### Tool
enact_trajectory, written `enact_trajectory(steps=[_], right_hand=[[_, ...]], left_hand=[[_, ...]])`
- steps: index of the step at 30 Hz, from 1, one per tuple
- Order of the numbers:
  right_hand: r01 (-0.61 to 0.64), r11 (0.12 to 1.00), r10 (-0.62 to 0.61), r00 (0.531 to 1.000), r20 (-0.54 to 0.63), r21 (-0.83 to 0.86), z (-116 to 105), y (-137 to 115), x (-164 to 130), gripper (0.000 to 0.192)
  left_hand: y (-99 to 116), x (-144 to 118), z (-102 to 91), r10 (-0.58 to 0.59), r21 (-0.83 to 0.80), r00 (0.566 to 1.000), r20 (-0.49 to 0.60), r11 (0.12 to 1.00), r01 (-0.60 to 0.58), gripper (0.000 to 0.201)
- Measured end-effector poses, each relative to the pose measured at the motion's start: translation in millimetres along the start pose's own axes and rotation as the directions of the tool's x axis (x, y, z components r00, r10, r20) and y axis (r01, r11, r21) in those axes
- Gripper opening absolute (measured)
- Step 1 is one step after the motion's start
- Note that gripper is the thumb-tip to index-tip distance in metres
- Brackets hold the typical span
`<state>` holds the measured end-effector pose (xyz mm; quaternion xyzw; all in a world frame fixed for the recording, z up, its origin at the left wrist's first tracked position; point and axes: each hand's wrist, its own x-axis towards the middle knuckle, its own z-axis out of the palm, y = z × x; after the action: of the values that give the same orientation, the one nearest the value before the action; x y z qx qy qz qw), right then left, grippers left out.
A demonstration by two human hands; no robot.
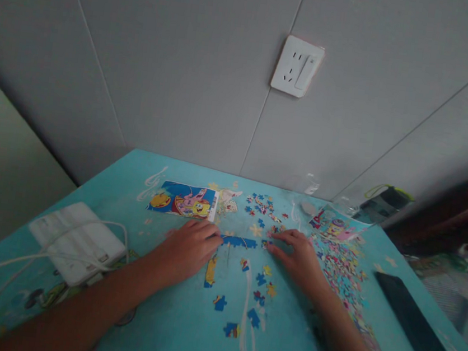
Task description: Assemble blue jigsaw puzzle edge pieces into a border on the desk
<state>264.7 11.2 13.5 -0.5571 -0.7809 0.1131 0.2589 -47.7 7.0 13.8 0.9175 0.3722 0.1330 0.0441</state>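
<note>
A short strip of joined blue jigsaw pieces (241, 242) lies flat on the table. My left hand (194, 250) is closed, its fingertips pressed at the strip's left end. Just past the right end, my right hand (298, 259) has thumb and index finger around a small jigsaw piece (265, 245), a little apart from the strip. Below my left fingers is a yellow and blue joined section (210, 271). Loose pieces are scattered nearer me, among them a blue one (254, 317) and a blue and yellow one (232, 330).
A cartoon reference picture (183, 199) lies behind my left hand. Small pieces (261, 204) cluster at the back; a large pile (342, 266) sits right of my right arm. A white power adapter (78, 242) with cables is at left, a dark flat object (417, 326) at right.
</note>
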Motion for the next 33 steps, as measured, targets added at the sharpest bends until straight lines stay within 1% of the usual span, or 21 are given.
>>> enact_trajectory(steps=[2, 4, 7, 11, 15, 18, 22, 28, 33], right_hand=[[0.017, 0.999, -0.016, 0.999, 0.041, -0.027, -2, 3, -2, 0.03], [0.026, 0.999, -0.024, 0.998, 0.055, -0.036, 0, 1, -3, 0.03], [0.034, 0.999, -0.033, 0.998, 0.059, -0.011, 3, -2, -2, 0.024], [0.05, 0.998, -0.054, 0.996, 0.076, 0.043, 4, -1, -1, 0.017], [0.106, 0.992, -0.111, 0.992, 0.067, 0.067, 6, 2, -1, 0.016], [0.138, 0.988, -0.144, 0.987, 0.078, 0.074, 9, 2, 0, 0.015], [0.146, 0.987, -0.152, 0.982, 0.108, 0.068, 13, 0, 2, 0.015], [0.159, 0.987, -0.161, 0.983, 0.094, 0.02, 11, -2, 0, 0.023], [0.208, 0.978, -0.209, 0.973, 0.095, 0.018, 13, -2, 0, 0.023]], left_hand=[[-1, 0, 2.2, -0.007, 0.0, 1.0, -0.003, 1.0, 0.007, 0.023], [-3, 0, 5.1, -0.01, 0.002, 1.0, -0.004, 1.0, 0.01, 0.024], [-6, -1, 9.3, -0.002, 0.0, 1.0, -0.005, 1.0, 0.002, 0.025], [-9, -3, 12.2, 0.003, -0.018, 0.999, -0.033, 1.0, -0.003, 0.025], [-9, -3, 12.5, -0.002, -0.055, 0.998, -0.062, 0.998, -0.001, 0.023], [-9, -2, 12.5, -0.006, -0.066, 0.998, -0.064, 0.998, 0.001, 0.023], [-10, -3, 12.9, 0.009, -0.044, 0.999, -0.047, 0.999, -0.011, 0.024], [-9, -3, 11.9, 0.019, -0.016, 0.998, -0.054, 1.0, -0.02, 0.025], [-5, -1, 7.6, 0.01, 0.006, 0.999, -0.031, 1.0, -0.009, 0.024]])
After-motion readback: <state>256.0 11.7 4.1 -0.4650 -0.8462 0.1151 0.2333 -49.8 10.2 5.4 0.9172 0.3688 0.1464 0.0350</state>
